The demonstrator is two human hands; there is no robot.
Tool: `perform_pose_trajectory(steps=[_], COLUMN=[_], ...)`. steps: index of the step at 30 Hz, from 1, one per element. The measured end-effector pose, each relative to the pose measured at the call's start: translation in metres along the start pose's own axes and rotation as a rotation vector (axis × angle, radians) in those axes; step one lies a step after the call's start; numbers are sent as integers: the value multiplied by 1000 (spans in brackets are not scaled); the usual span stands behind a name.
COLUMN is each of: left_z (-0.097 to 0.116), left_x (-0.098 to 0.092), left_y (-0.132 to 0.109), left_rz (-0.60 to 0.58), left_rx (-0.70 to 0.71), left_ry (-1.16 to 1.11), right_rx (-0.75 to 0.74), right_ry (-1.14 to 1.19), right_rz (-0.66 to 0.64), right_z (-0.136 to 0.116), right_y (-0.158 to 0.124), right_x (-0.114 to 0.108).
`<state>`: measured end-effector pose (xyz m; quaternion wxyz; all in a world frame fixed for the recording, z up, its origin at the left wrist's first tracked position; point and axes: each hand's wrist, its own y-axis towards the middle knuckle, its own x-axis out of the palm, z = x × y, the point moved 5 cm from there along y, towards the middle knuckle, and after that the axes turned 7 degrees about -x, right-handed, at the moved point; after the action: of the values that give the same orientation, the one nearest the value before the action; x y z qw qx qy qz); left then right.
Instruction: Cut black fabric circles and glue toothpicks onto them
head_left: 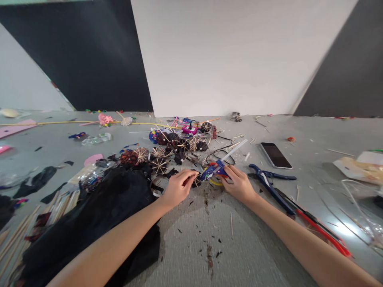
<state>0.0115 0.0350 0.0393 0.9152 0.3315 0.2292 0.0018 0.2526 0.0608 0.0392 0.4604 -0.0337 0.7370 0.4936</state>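
My right hand point(239, 182) is closed around a blue glue gun point(213, 171), and a whitish glue stick point(235, 150) juts from its back end. The gun's nozzle points left toward my left hand point(179, 186). Thumb and fingers of that hand pinch a small black umbrella-like piece with stick ribs point(196, 181), partly hidden behind them. Similar pieces lie heaped just beyond, one black with pale ribs point(159, 165) and one rusty patterned point(128, 158). A black cloth point(110, 211) spreads under and beside my left forearm.
A phone point(275, 155) lies at right, near blue-handled cutters point(266, 181) and a red-and-black tool point(320, 227). A magenta box with a cord point(189, 130) sits behind the heap. Thin sticks point(64, 203) are bundled at left. White and dark panels point(224, 59) stand at the back.
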Motion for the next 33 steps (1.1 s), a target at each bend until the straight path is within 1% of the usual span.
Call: perform_pose_trajectory(steps=[9,22,33], left_z=[1,-1,1], left_x=[0,0,-1], left_y=[0,0,0], left_rz=[4,-2,9], left_rx=[11,-7,5], left_ry=[-9,-5,8], right_rx=[-2,-13,-22], right_ry=[11,-32,-40], right_rz=[-23,9,33], right_z=[0,1,-1], right_y=[-1,-1,2], right_x=[1,0,-3])
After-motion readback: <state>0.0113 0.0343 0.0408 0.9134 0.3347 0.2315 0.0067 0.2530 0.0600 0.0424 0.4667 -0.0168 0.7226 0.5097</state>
